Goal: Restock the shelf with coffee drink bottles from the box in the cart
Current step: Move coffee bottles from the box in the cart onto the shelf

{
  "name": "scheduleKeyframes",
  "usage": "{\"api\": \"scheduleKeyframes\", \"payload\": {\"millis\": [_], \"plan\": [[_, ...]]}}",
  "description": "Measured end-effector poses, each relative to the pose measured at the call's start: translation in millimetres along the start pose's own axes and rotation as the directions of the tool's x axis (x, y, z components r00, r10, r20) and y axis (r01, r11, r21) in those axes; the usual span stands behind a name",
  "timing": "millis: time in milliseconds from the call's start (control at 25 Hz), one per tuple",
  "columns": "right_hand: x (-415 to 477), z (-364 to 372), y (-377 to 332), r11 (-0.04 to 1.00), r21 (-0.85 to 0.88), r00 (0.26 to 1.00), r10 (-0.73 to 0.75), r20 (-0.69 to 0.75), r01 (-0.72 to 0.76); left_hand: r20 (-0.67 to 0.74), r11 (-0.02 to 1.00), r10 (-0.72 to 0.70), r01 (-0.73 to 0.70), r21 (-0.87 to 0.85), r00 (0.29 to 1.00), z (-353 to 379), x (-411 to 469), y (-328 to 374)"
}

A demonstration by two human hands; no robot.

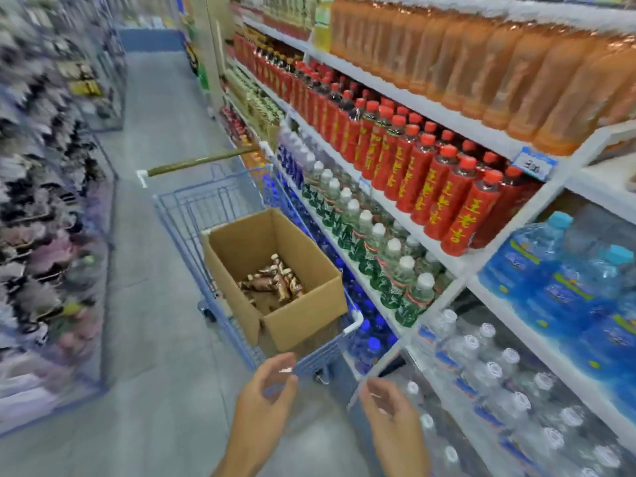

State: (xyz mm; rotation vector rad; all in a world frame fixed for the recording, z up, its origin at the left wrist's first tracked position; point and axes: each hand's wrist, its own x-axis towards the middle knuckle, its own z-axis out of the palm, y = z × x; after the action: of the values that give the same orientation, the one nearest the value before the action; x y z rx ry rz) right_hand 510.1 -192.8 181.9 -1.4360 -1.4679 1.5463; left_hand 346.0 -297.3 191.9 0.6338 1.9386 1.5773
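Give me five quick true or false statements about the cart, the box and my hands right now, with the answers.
1. The cardboard box sits inside the blue shopping cart. True.
2. The box is filled to the brim. False: only a few coffee drink bottles lie at its bottom.
3. The left hand and the right hand both hold nothing. True.
4. The red-labelled bottles have white caps. False: their caps are red; the white caps are on the green-labelled bottles one shelf below.
5. The cart stands against the racks on the left. False: it stands beside the drink shelves on the right.
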Motion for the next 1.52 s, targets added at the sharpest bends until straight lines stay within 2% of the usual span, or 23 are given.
{"api": "scheduleKeyframes", "payload": {"millis": [160,360,680,960,1120,1280,1400,1440,1520], "plan": [[27.1,72.9,-6.0,0.996,-0.083,0.997,0.03,0.068,-0.024,-0.077,0.997,-0.071,0.07,-0.015,0.995,-58.3,51.6,-18.2],[51.5,123.6,-19.8,0.979,-0.197,0.985,0.091,0.143,-0.062,-0.069,0.992,-0.127,0.126,-0.015,0.989,-91.4,96.9,-28.8],[138.1,165.6,-47.3,0.955,-0.287,0.963,0.142,0.23,-0.072,-0.089,0.964,-0.264,0.266,0.012,0.96,-78.0,173.4,-42.4],[260.5,197.2,-85.2,0.942,-0.333,0.9,0.178,0.399,-0.039,-0.178,0.954,-0.269,0.288,0.087,0.947,-52.0,273.9,-10.7],[320.6,214.9,-94.1,0.931,-0.363,0.918,0.187,0.35,-0.051,-0.195,0.947,-0.294,0.313,0.077,0.936,-39.5,318.9,-4.9],[368.6,244.4,-79.6,0.888,-0.446,0.917,0.265,0.297,-0.112,-0.157,0.916,-0.364,0.383,0.116,0.918,-37.7,370.3,-29.1],[402.2,280.6,-55.5,0.827,-0.53,0.902,0.359,0.241,-0.187,-0.157,0.834,-0.528,0.544,0.089,0.835,-34.0,425.2,-65.7],[414.3,293.4,-47.5,0.803,-0.555,0.895,0.39,0.217,-0.216,-0.164,0.788,-0.596,0.612,0.068,0.786,-31.2,445.5,-80.6],[440.6,318.7,-28.6,0.754,-0.601,0.878,0.447,0.173,-0.265,-0.167,0.649,-0.748,0.761,0.018,0.642,-21.6,489.5,-123.1]]}}
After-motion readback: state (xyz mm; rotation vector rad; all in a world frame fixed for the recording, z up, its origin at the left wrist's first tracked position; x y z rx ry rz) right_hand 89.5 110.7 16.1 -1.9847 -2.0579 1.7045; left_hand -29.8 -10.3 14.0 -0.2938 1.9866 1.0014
